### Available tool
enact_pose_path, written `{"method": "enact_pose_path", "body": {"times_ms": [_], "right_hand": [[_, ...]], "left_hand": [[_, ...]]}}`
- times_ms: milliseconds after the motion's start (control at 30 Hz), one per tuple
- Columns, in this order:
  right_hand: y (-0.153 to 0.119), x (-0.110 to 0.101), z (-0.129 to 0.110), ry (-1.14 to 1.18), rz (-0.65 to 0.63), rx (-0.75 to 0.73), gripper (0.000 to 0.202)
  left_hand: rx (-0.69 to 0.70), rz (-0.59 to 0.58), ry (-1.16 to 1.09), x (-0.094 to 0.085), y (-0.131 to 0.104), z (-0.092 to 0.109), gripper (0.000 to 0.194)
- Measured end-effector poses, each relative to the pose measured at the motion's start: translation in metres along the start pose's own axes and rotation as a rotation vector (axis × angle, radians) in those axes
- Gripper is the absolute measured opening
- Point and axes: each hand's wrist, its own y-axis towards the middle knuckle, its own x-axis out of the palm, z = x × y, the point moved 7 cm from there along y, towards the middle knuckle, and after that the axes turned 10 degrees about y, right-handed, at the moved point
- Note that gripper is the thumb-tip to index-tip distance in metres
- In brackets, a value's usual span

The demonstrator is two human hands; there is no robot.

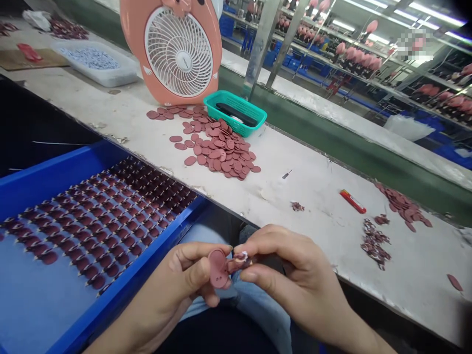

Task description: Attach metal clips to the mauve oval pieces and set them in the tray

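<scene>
Between thumb and fingers, my left hand (188, 278) pinches a flat reddish-brown oval piece (218, 269) with small holes near its lower end. My right hand (295, 275) grips a small dark red piece with white and tan bits (241, 260), which touches the oval's right side. Both hands are close together above my lap, just in front of the bench edge. A large pile of similar oval pieces (224, 147) lies on the bench beyond them. To the left, a blue tray (77, 167) holds rows of oval pieces with pale-tipped dark parts attached.
An orange fan (180, 54) stands behind the pile, beside a green basket (236, 113) holding a black object. Farther right on the bench (313, 236) lie a red marker-like stick (353, 201), small dark red pieces (374, 244) and more ovals (403, 206). A white tub (118, 76) sits back left.
</scene>
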Motion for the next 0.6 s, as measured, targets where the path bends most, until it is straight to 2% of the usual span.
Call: {"method": "enact_pose_path", "body": {"times_ms": [167, 400, 600], "right_hand": [[-0.003, 0.006, 0.001, -0.071, -0.031, -0.041, 0.014], [-0.003, 0.004, 0.001, -0.100, -0.045, -0.074, 0.018], [0.001, 0.006, -0.004, -0.197, -0.113, -0.097, 0.017]], "left_hand": [[0.015, -0.069, -0.017, 0.000, 0.003, -0.003, 0.037], [0.005, -0.111, -0.002, 0.002, 0.004, -0.007, 0.033], [-0.023, -0.111, -0.012, 0.002, 0.006, -0.012, 0.031]]}}
